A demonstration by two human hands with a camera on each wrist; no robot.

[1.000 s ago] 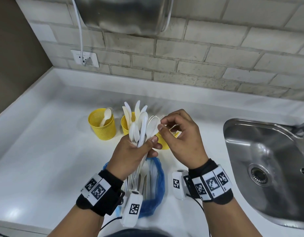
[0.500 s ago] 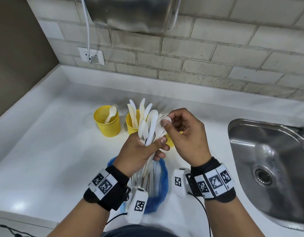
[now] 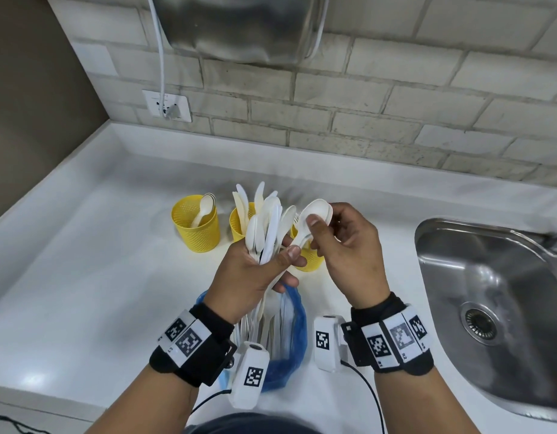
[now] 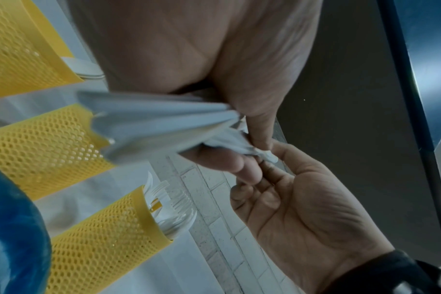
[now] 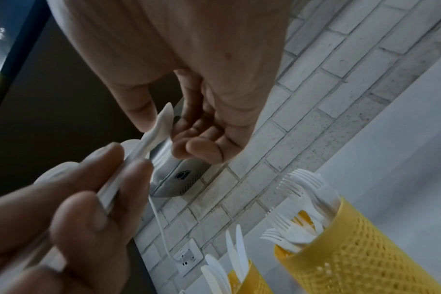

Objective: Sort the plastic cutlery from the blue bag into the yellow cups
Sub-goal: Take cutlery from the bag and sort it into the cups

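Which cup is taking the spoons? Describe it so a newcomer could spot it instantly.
Start at the steel sink and scan left along the white counter past the hands to the three yellow mesh cups. The spoon cup is the farthest left, standing apart, holding only spoons; its neighbours hold knives and forks.

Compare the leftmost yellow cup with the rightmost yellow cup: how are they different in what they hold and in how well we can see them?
The leftmost cup holds spoons, bowls up; the rightmost cup holds forks, tines up. In the head view the leftmost cup stands in plain sight, while the rightmost cup is mostly hidden behind the left hand and right hand. Both are yellow mesh cups, upright on the white counter.
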